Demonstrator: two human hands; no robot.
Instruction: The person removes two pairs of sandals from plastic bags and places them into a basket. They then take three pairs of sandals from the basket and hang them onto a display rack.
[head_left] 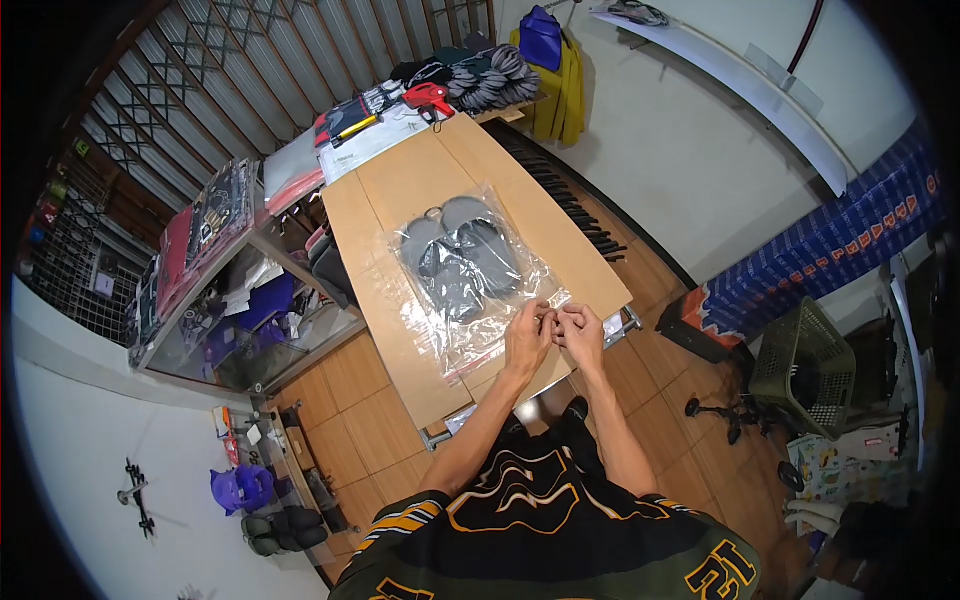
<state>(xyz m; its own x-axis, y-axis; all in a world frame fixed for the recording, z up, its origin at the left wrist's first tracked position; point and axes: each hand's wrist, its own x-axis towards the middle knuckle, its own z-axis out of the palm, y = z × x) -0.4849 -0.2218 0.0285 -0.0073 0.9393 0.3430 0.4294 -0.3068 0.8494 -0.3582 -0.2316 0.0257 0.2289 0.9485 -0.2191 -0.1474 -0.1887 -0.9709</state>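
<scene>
A clear plastic bag (440, 325) with dark grey items (465, 255) inside lies on the cardboard-covered table (400, 175). At the bag's near right corner, my left hand (529, 335) has its fingers closed at the bag's edge. Close beside it is my right hand (580, 335), its fingers bent together in a pinch. The fingertips of both hands almost meet. Whatever is between the fingers is too small to make out.
Toward the table's far end are a red tag gun (428, 97), a yellow cutter (358, 128) and folded dark cloths (490, 78). A glass display case (250, 320) stands on the left. A green crate (800, 365) is on the right.
</scene>
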